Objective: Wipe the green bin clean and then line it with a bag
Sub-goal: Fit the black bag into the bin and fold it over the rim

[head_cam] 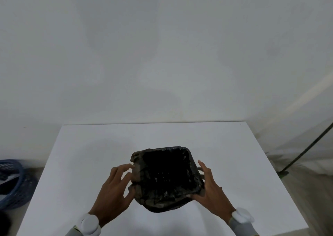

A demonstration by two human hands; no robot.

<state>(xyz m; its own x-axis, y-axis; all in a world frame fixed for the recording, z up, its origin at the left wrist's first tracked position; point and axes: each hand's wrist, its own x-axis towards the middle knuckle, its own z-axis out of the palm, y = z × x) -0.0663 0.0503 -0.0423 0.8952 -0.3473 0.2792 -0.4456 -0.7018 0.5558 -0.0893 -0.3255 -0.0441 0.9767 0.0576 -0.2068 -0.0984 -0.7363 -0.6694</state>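
Observation:
A black bag lines a small square bin on the white table. The bag is folded down over the rim and hides the bin's walls, so no green shows. My left hand is at the bin's left side, fingers spread and loosely bent, fingertips touching the folded bag. My right hand lies along the right side with straight fingers, and its thumb touches the bag at the near right corner. Neither hand plainly grips anything.
A blue plastic basket sits on the floor left of the table. A dark slanted pole with a foot stands on the floor at the right. A pale wall rises right behind the table's far edge.

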